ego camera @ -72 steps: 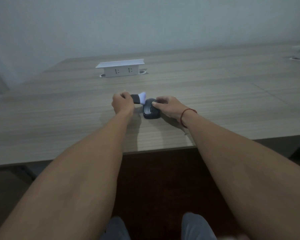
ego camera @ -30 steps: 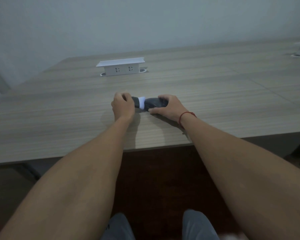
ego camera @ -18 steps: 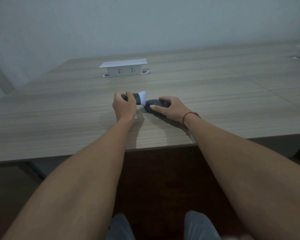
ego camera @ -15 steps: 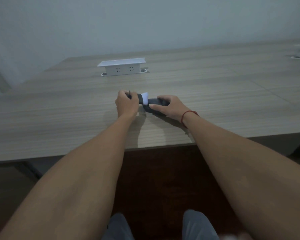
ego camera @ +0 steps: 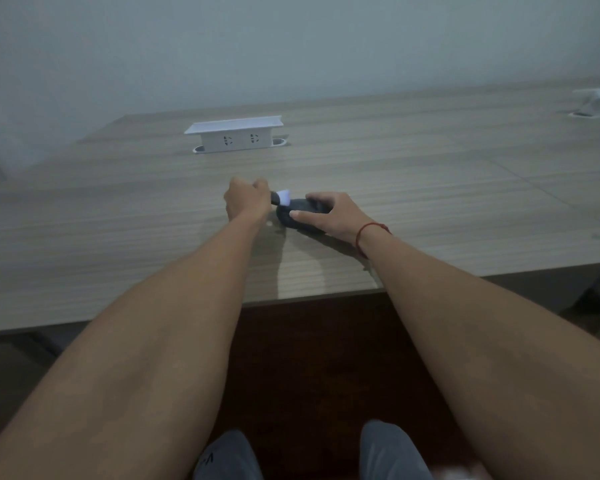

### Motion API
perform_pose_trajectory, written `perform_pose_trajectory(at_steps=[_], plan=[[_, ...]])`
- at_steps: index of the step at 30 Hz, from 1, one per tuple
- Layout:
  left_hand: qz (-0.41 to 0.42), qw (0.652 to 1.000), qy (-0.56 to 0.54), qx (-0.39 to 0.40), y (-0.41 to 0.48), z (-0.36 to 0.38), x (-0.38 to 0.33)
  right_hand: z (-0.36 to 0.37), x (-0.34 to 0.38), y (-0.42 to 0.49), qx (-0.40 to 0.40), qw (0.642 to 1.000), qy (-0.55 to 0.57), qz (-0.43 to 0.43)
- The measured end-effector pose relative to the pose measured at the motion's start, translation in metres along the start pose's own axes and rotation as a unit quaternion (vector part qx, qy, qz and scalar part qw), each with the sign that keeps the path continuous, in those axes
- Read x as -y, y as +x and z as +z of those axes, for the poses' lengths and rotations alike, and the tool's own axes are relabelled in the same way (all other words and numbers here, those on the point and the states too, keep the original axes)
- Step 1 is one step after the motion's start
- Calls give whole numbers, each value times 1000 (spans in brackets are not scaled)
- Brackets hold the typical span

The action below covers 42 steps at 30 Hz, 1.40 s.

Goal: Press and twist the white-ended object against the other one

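Observation:
A dark computer mouse lies on the wooden table, turned sideways. My right hand grips it, thumb on the near side and fingers curled over the far side. My left hand is a fist round the dark handle of a small brush. The brush's white bristles touch the left end of the mouse. A red string circles my right wrist.
A white pop-up socket box stands on the table behind my hands. Another white fitting sits at the far right edge. The table's front edge runs just below my forearms, with my knees under it.
The mouse has been turned from lengthwise to sideways under my right hand. The brush has made short strokes back and forth at the mouse's left end. Both hands keep their grip.

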<state>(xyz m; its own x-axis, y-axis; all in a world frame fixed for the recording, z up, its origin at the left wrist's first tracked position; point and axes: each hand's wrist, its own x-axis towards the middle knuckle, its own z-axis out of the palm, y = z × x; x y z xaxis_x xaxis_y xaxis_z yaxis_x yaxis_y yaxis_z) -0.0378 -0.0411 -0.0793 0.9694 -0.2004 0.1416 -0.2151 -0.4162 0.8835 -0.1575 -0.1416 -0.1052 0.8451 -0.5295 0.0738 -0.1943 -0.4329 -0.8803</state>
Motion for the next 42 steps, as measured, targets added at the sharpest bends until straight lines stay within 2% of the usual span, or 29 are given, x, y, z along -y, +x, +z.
perform_pose_trajectory(at_steps=[4,6,9,11,15,19,24,27,29,32,33,37,39,42], plan=[[34,998,-49,-16,0,-5,-1,1,-1,3,-3,1000,2,6],[36,999,-30,-9,-2,-5,0,1,-2,3,-5,1000,1,4],[-16,999,14,-38,-3,-6,9,2,-4,3,-11,1000,-5,-2],[-45,998,2,-49,-2,-9,16,4,-5,4,-31,999,-15,0],[-29,998,-48,-38,-7,-15,17,12,-4,10,-67,996,-58,17],[25,998,-60,21,-15,-23,25,12,-5,19,-74,995,-72,5],[25,988,-96,115,-17,-31,32,13,-8,24,-72,994,-81,9],[14,981,-38,189,-20,-29,23,13,-10,26,-66,994,-81,12],[-1,983,-16,184,-19,-24,21,13,-13,28,-70,994,-79,11],[-37,992,-47,112,-16,-21,23,15,-14,31,-82,993,-82,20],[-43,991,-55,112,-15,-21,23,16,-15,32,-85,993,-82,20],[-23,975,10,221,-14,-21,17,17,-18,33,-88,993,-82,12],[14,981,33,190,-13,-19,12,17,-19,34,-87,993,-83,11],[23,998,44,46,-8,-15,15,17,-20,34,-93,992,-90,9]])
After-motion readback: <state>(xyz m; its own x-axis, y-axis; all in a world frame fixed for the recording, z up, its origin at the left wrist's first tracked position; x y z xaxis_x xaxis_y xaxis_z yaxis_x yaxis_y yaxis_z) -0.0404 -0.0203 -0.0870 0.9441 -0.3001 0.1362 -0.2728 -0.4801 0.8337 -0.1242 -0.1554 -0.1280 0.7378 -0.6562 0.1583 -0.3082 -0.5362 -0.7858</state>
